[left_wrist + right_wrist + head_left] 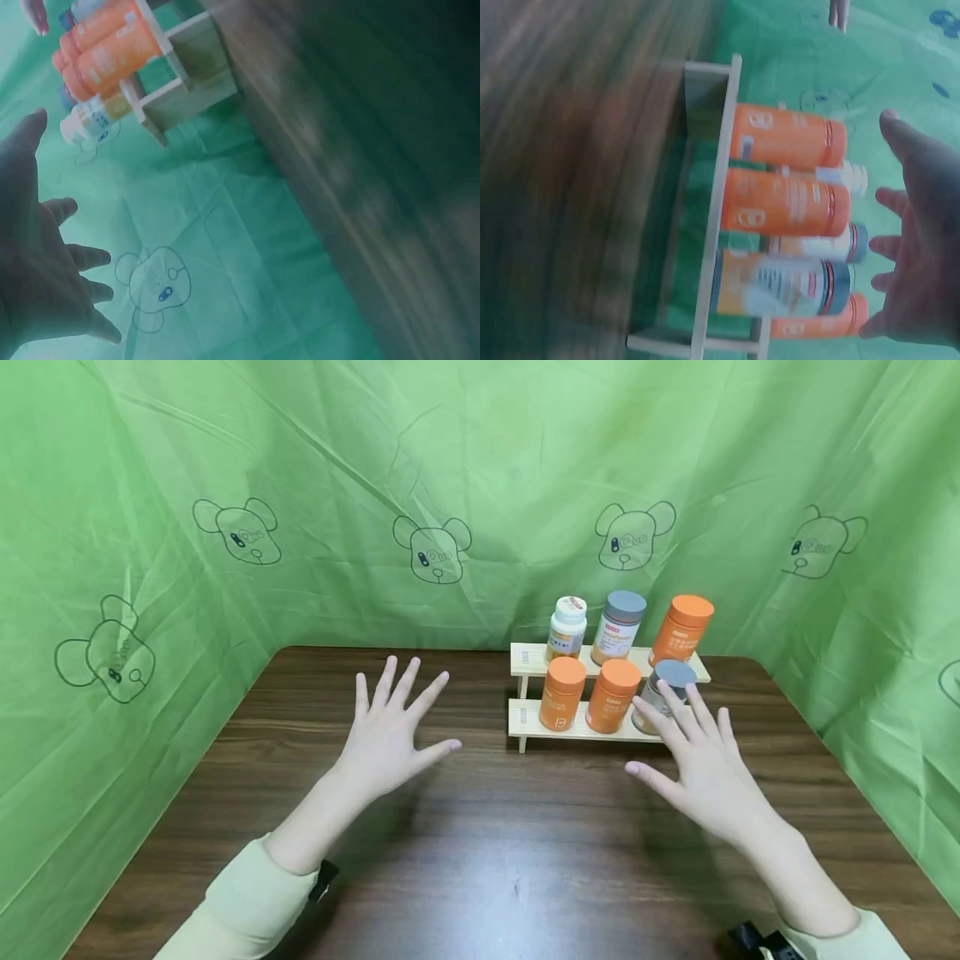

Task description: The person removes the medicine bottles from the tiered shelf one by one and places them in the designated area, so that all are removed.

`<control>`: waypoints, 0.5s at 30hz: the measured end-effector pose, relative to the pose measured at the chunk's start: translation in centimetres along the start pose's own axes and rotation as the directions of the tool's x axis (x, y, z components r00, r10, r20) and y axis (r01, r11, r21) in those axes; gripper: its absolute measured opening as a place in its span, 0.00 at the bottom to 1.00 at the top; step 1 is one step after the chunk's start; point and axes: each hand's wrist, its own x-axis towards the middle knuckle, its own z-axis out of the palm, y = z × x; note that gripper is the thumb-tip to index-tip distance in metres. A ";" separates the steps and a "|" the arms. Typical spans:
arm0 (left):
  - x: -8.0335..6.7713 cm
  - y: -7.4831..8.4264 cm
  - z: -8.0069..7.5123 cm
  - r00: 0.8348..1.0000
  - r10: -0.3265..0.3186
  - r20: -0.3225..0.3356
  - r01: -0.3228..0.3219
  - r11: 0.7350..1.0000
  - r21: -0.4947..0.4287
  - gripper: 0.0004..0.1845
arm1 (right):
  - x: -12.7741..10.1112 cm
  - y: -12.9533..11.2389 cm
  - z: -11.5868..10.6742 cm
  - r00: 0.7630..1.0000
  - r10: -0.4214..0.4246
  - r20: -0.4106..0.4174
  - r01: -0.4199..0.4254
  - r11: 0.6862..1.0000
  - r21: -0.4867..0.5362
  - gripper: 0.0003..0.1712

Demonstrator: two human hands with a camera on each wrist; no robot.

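Note:
Both hands are held over the table with fingers spread, and neither holds anything. My left hand (382,739) is left of a two-tier wooden rack (525,718). My right hand (705,768) is by the rack's front right, its fingertips overlapping a grey-lidded bottle (675,675) in the head view; the right wrist view shows a gap between them. Two orange bottles (562,695) (787,202) share the lower tier with it. On the upper tier stand a white bottle (567,631), another grey-lidded bottle (618,627) and a tilted-looking orange bottle (681,628).
A dark wood table (480,843) carries the rack at its back right. Green cloth (337,460) printed with bear heads hangs behind the table and along both sides.

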 end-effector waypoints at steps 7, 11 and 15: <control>2.0 -0.3 -1.0 0.999 0.014 -0.044 -0.015 0.999 -0.035 0.46 | 0.5 2.4 -1.5 1.000 -0.008 -0.014 0.009 0.998 0.067 0.48; 3.4 -0.3 -1.4 0.997 0.037 -0.065 -0.041 0.997 -0.062 0.46 | 0.5 4.0 -2.3 0.999 -0.016 -0.046 0.020 0.994 0.104 0.50; 4.8 -0.2 -1.5 0.995 0.056 -0.086 -0.062 0.995 -0.078 0.46 | 0.5 5.7 -2.8 0.997 -0.020 -0.068 0.029 0.990 0.139 0.52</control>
